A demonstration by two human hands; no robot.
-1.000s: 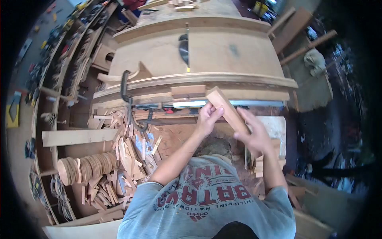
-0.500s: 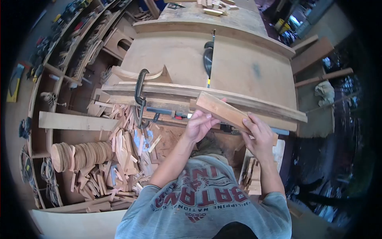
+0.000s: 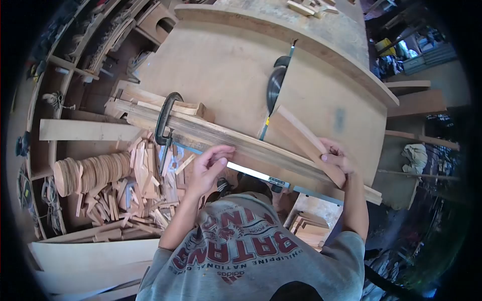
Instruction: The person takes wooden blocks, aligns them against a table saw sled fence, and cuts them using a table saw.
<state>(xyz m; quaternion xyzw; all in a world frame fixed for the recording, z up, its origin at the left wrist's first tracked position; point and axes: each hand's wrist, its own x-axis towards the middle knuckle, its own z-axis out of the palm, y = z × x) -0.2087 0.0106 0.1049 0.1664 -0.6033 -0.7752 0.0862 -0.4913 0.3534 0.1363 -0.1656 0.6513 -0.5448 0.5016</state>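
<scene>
Gripping one end of the wooden block [image 3: 301, 134], the right hand [image 3: 339, 158] has thumb and fingers wrapped round it, and look where the other end points: ahead and to the left of that hand, just beside the saw blade [image 3: 275, 88]! Whether wood and blade touch, I can't tell, nor whether the block lies flat or tips up off the desk [image 3: 211, 55]. Over to the left hand [image 3: 207, 169]: fingers half curled, grasping nothing, just this side of the front rail [image 3: 241, 141]; contact with that rail is unclear.

Good form here, I'd say, means keeping the right hand well back at the block's near end, as it is now, and the free hand clear of the blade's line. Any turn of the block calls for care, with its tip so near the teeth. Square and flat beats slanted, and watch the rail under the right hand's end: a block propped there could rock. The clamp [image 3: 163, 120], left of the left hand, deserves a wide berth too.
</scene>
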